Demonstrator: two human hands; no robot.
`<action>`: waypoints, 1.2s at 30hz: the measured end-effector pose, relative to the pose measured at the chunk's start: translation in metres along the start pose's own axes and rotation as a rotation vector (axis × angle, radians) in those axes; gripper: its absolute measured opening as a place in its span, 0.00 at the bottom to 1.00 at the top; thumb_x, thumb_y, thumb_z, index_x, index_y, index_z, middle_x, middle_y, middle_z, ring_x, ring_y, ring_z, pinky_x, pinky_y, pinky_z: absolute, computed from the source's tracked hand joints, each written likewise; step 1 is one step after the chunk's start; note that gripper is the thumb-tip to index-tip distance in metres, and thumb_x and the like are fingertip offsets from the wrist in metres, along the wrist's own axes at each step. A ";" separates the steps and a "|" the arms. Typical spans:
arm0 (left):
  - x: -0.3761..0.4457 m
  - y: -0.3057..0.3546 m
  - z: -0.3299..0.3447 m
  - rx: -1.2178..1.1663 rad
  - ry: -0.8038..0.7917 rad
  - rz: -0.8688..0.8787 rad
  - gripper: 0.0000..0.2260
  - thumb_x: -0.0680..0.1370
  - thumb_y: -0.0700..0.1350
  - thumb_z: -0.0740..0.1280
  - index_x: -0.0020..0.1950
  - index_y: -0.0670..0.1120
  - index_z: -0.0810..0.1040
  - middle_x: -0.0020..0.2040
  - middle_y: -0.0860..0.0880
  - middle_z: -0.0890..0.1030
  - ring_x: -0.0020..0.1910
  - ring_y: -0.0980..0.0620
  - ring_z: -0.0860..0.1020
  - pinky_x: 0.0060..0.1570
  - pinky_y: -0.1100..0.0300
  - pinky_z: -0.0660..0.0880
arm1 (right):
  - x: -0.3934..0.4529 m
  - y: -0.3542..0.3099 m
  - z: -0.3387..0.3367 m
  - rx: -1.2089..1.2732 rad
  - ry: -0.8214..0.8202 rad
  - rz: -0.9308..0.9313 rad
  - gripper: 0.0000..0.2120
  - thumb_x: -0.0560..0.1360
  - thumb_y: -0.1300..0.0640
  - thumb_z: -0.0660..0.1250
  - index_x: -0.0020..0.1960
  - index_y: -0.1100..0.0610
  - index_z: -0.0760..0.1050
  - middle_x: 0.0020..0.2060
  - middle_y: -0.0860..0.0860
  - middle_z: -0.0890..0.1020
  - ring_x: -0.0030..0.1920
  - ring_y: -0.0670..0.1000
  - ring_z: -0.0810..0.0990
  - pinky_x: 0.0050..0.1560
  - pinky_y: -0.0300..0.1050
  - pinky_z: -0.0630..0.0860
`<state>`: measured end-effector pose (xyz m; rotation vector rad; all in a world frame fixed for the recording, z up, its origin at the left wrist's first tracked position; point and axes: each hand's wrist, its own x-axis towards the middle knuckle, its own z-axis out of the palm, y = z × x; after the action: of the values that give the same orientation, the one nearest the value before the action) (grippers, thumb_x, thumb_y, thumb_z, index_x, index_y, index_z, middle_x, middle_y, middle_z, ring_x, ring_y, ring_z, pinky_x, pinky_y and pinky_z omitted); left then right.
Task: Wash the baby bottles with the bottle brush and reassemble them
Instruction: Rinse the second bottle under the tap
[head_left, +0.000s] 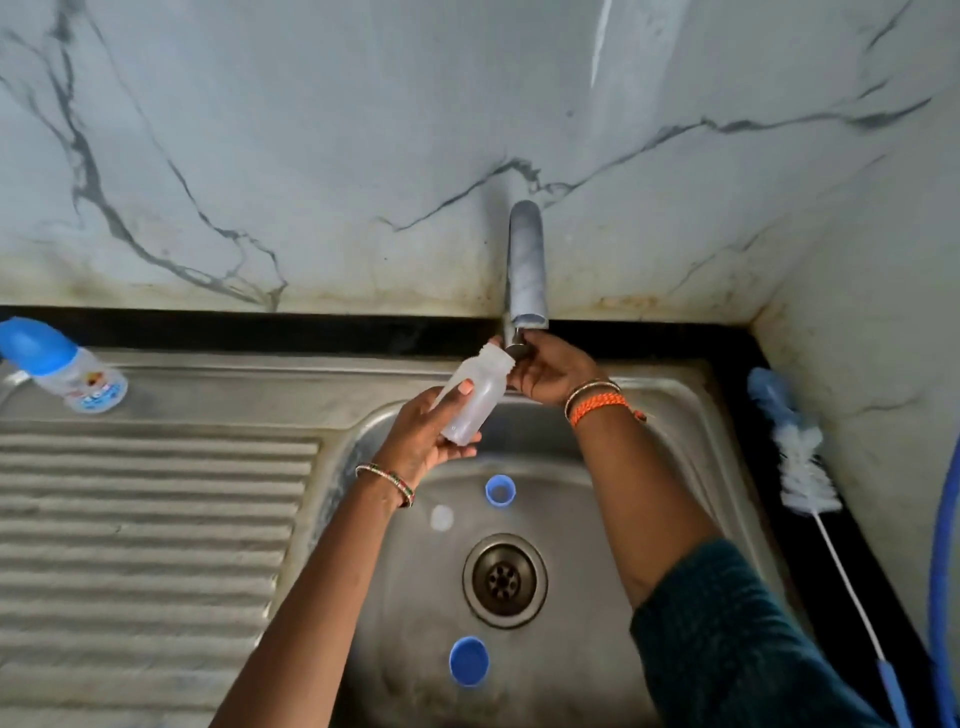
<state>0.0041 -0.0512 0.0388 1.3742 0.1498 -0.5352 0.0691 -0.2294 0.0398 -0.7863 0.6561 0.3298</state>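
In the sink (675, 415), nearest you and in front of the drain (505, 580), lies a blue cap (468, 661); beyond the drain sit a blue ring (500, 490) and a pale disc (442, 518), apparently set aside in the basin so they stay together for washing. Farther back, your left hand (423, 436) grips the open, empty bottle (475, 395), its mouth tilted toward the tap (527, 265), likely ready to fill. Your right hand (550, 369) pinches the tap's knob. The bottle brush (802, 462) waits on the counter (810, 582) right of the sink. A capped second bottle (67, 366) lies far left.
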 end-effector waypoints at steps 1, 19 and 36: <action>0.000 -0.002 -0.001 0.002 0.008 -0.007 0.08 0.77 0.50 0.65 0.51 0.47 0.76 0.46 0.45 0.79 0.41 0.47 0.80 0.34 0.60 0.78 | 0.002 0.000 0.000 0.047 -0.014 -0.002 0.12 0.80 0.56 0.62 0.44 0.64 0.74 0.34 0.59 0.81 0.31 0.53 0.82 0.38 0.47 0.81; -0.014 -0.021 -0.013 -0.047 0.024 -0.017 0.16 0.68 0.54 0.70 0.53 0.50 0.77 0.46 0.46 0.81 0.40 0.48 0.82 0.33 0.59 0.78 | 0.007 0.002 0.006 -0.138 0.076 -0.088 0.08 0.78 0.60 0.64 0.42 0.62 0.75 0.31 0.56 0.79 0.32 0.51 0.79 0.33 0.43 0.80; -0.039 -0.025 0.020 0.079 -0.044 -0.074 0.12 0.79 0.52 0.63 0.44 0.43 0.74 0.35 0.42 0.78 0.22 0.52 0.72 0.23 0.64 0.69 | -0.066 0.072 -0.022 -0.899 0.301 -0.660 0.15 0.74 0.51 0.70 0.34 0.57 0.71 0.31 0.52 0.76 0.34 0.49 0.72 0.38 0.42 0.68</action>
<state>-0.0451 -0.0623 0.0360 1.4371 0.1451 -0.6382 -0.0264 -0.1995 0.0323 -1.8778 0.4712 -0.1339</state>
